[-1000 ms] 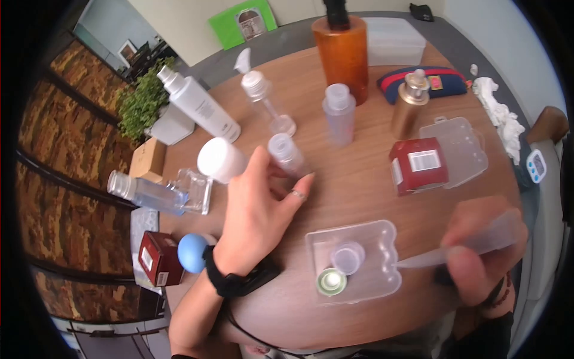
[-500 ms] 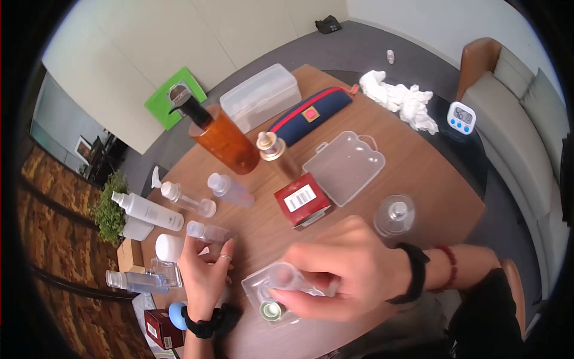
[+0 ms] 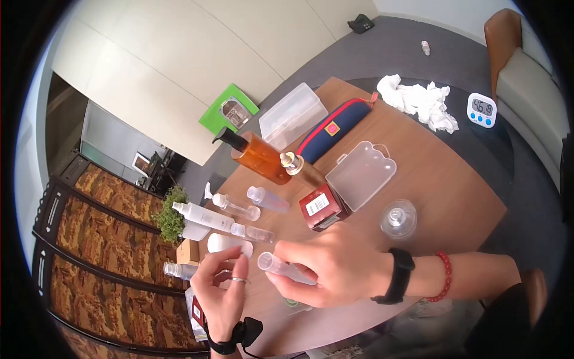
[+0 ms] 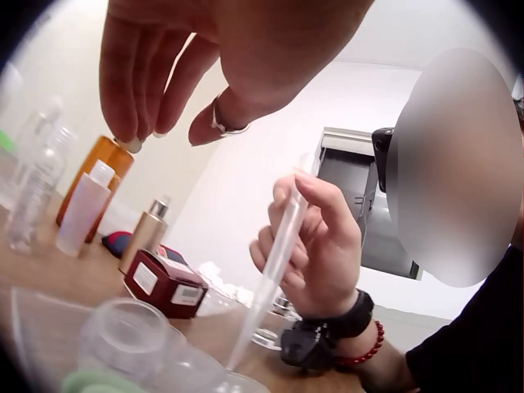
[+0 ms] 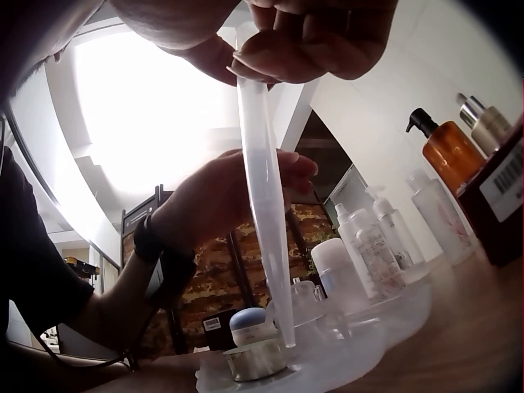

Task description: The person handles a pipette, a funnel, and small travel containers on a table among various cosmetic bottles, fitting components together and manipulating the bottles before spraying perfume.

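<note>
My right hand (image 3: 335, 269) pinches the top of a long, tapered translucent plastic tube (image 5: 264, 188). Its narrow end points down over a clear plastic tray (image 4: 41, 319), close beside a round metallic cap (image 5: 255, 360). In the left wrist view a clear round cap (image 4: 127, 327) and a green-rimmed one (image 4: 98, 381) sit in that tray. My left hand (image 3: 218, 296) is raised to the left of the tube, fingers loosely bent and thumb apart, with nothing between them. Beyond it stand a small clear bottle (image 3: 257, 233) and a white jar (image 3: 222, 243), partly covered by the fingers.
Farther back are a clear pump bottle (image 3: 236, 208), an amber pump bottle (image 3: 263, 158), a gold bottle (image 3: 305, 173) and a pencil case (image 3: 335, 128). A red box (image 3: 323, 206) stands beside a clear lid (image 3: 362, 176). At the right sits a round clear bottle (image 3: 399, 219).
My left hand has let go of the small clear bottle and drawn back from it. My right hand has brought the tapered tube leftward over the tray. The head view has turned.
</note>
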The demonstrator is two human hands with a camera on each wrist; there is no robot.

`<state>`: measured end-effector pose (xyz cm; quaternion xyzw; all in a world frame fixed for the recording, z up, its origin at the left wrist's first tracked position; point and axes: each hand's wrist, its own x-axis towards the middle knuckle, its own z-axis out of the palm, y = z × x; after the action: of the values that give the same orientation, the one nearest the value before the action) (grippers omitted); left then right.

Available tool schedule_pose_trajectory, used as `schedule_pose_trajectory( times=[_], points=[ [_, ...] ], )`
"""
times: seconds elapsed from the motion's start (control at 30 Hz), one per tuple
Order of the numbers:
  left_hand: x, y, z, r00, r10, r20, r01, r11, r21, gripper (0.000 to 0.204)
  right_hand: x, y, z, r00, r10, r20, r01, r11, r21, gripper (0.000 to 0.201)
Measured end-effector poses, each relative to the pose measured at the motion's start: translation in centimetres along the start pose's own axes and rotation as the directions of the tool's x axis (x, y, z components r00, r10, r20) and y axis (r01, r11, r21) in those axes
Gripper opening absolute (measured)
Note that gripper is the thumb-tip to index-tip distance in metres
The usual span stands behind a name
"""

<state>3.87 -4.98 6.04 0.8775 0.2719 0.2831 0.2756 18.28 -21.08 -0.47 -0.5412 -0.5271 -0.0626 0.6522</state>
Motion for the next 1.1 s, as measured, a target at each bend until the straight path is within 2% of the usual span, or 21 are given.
schedule_pose_trajectory(
  times=[0.07,0.17,0.23,0.27,0.3,0.37,0.4,0.43,0.53,0.57,0.63,0.7,0.73,0.83,0.87,0.9,0.93,0.97,1.03,1.07,1.1],
  points=[
    [0.5,1.1,0.3,0.97,0.165,0.179,-0.165,0.986,-0.017,0.021,0.0,-0.1,-0.2,0.999,-0.001,0.052,-0.002,0.999,0.052,0.016],
    [2.7,4.0,0.1,0.946,0.124,0.3,-0.152,0.986,0.072,0.023,0.2,-0.2,-0.1,1.0,0.003,0.021,-0.004,1.0,0.014,0.017],
    [5.1,4.5,0.7,0.9,0.166,0.402,-0.169,0.985,-0.029,0.03,0.1,-0.2,0.2,1.0,0.005,0.011,-0.005,1.0,0.009,0.017],
    [6.1,5.5,1.2,0.869,0.083,0.488,-0.071,0.997,-0.043,0.036,0.0,0.0,0.5,0.999,-0.046,-0.024,0.047,0.998,0.03,0.014],
    [7.0,5.8,2.0,0.848,0.071,0.524,-0.055,0.997,-0.047,0.041,0.0,0.4,0.7,0.994,-0.087,-0.064,0.089,0.996,0.026,0.012],
    [8.5,6.2,3.8,0.832,0.078,0.55,-0.053,0.997,-0.062,0.048,-0.4,0.6,0.9,0.991,-0.098,-0.087,0.099,0.995,0.002,0.013],
    [9.0,6.2,4.9,0.835,0.183,0.519,-0.167,0.983,-0.077,0.053,-0.7,0.7,1.0,0.993,-0.094,-0.072,0.093,0.996,-0.01,0.013],
    [9.5,6.1,5.9,0.832,0.192,0.52,-0.18,0.981,-0.075,0.053,-0.7,0.7,1.1,0.993,-0.107,-0.05,0.107,0.994,-0.004,0.013],
    [11.6,5.3,7.5,0.762,0.372,0.53,-0.411,0.91,-0.048,0.057,-0.6,0.5,1.0,0.993,-0.102,-0.052,0.104,0.994,0.022,0.012],
    [12.5,4.3,7.9,0.744,0.455,0.489,-0.526,0.851,0.007,0.057,-0.6,0.2,0.9,0.996,-0.067,-0.054,0.069,0.997,0.029,0.012],
    [12.7,5.4,8.9,0.803,0.325,0.499,-0.435,0.893,0.118,0.059,-1.0,0.1,0.5,0.999,-0.046,0.005,0.046,0.998,0.039,0.011],
    [13.7,3.8,9.7,0.771,0.328,0.546,-0.4,0.917,0.013,0.063,-0.7,-0.2,0.6,0.998,-0.06,-0.004,0.06,0.998,0.035,0.011],
    [13.5,3.9,10.3,0.759,0.316,0.57,-0.399,0.917,0.023,0.064,-1.0,-0.2,0.4,0.994,-0.106,-0.012,0.106,0.994,0.04,0.01],
    [13.6,3.3,11.7,0.744,0.277,0.608,-0.342,0.94,-0.009,0.062,-1.1,0.0,0.5,0.995,-0.097,-0.033,0.098,0.994,0.045,0.01],
    [13.7,3.3,11.7,0.752,0.3,0.586,-0.437,0.894,0.103,0.062,-1.1,0.6,0.8,0.991,-0.123,-0.05,0.126,0.99,0.057,0.011],
    [13.4,3.3,11.8,0.782,0.315,0.538,-0.426,0.9,0.094,0.064,-0.6,0.3,0.3,0.995,-0.091,-0.042,0.093,0.995,0.034,0.013],
    [13.3,2.7,11.7,0.773,0.372,0.515,-0.447,0.894,0.025,0.063,-0.6,-0.1,0.1,0.996,-0.085,-0.005,0.085,0.995,0.058,0.013],
    [13.5,2.3,11.9,0.791,0.326,0.518,-0.377,0.926,-0.006,0.064,-0.5,0.1,0.2,0.998,-0.053,0.025,0.051,0.997,0.053,0.013],
    [13.8,2.7,12.0,0.786,0.289,0.546,-0.365,0.93,0.033,0.067,-1.2,0.5,-0.7,0.999,-0.022,0.026,0.023,1.0,-0.011,0.014],
    [13.7,2.7,12.3,0.793,0.233,0.563,-0.256,0.966,-0.039,0.07,-1.9,0.3,-1.5,1.0,-0.005,0.021,0.006,0.999,-0.05,0.014],
    [14.0,2.8,12.0,0.77,0.32,0.552,-0.356,0.934,-0.045,0.071,-1.8,0.0,-1.6,1.0,-0.008,0.022,0.009,0.998,-0.064,0.014]
  ],
)
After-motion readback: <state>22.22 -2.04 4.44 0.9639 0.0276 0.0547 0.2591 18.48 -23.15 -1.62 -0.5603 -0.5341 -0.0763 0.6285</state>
